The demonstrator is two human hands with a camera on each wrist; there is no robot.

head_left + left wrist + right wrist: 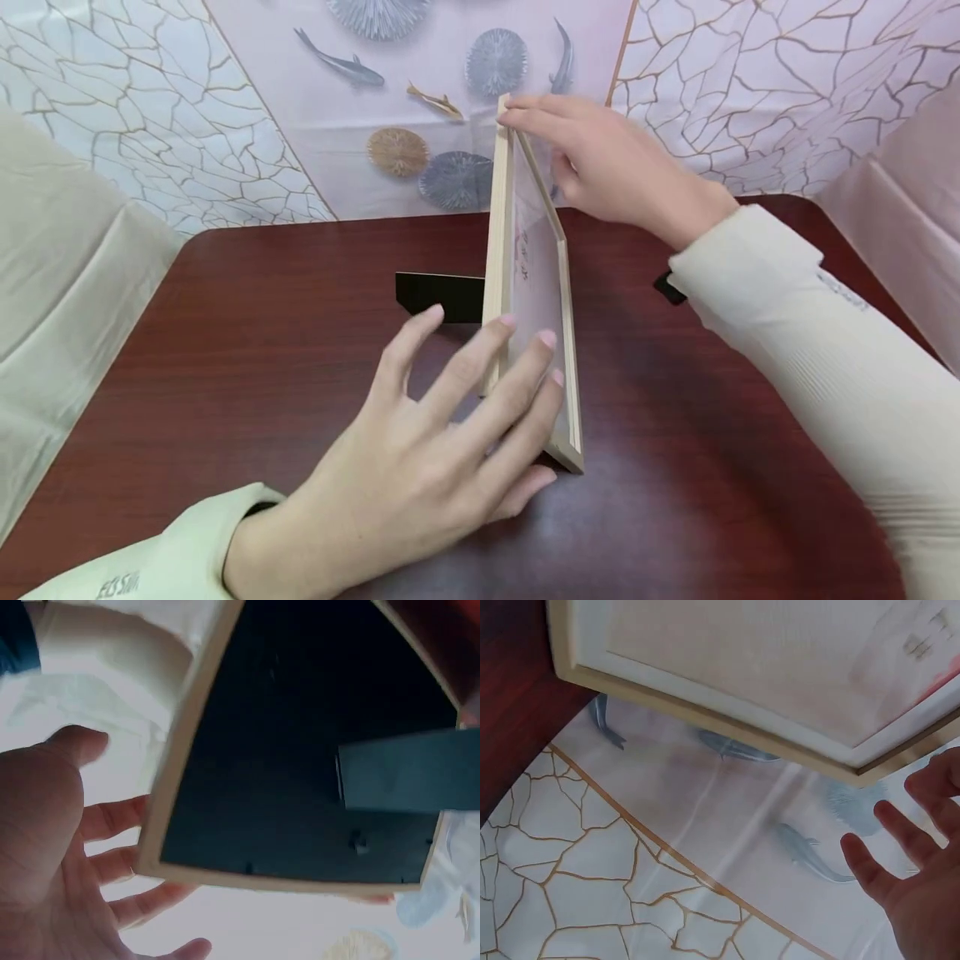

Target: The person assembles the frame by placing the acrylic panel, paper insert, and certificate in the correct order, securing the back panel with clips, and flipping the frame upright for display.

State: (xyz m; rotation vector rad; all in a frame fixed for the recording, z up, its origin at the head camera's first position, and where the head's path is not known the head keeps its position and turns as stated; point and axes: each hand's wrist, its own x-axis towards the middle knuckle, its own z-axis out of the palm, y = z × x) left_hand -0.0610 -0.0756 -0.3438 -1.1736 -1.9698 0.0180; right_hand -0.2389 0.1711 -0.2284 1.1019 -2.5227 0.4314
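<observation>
A picture frame (497, 225) with a pale wooden border stands on edge on the table, its picture side turned to the right. From its black back (255, 765) sticks out a black easel leg (438, 297). My right hand (618, 162) is at the far top corner, its straight fingers reaching over the wooden edge. Close to the near edge is my left hand (442, 442), fingers spread and loosely bent, the thumb apart from them. In the right wrist view, the picture (780, 667) has a pale ground with a pink patch and small dark characters.
The frame stands on a dark red-brown wooden table (262, 375). A printed cloth (450, 50) with fish and round plant shapes hangs behind it, and pale cloth (60, 275) borders the left side. A small black object (669, 288) shows beside the right sleeve.
</observation>
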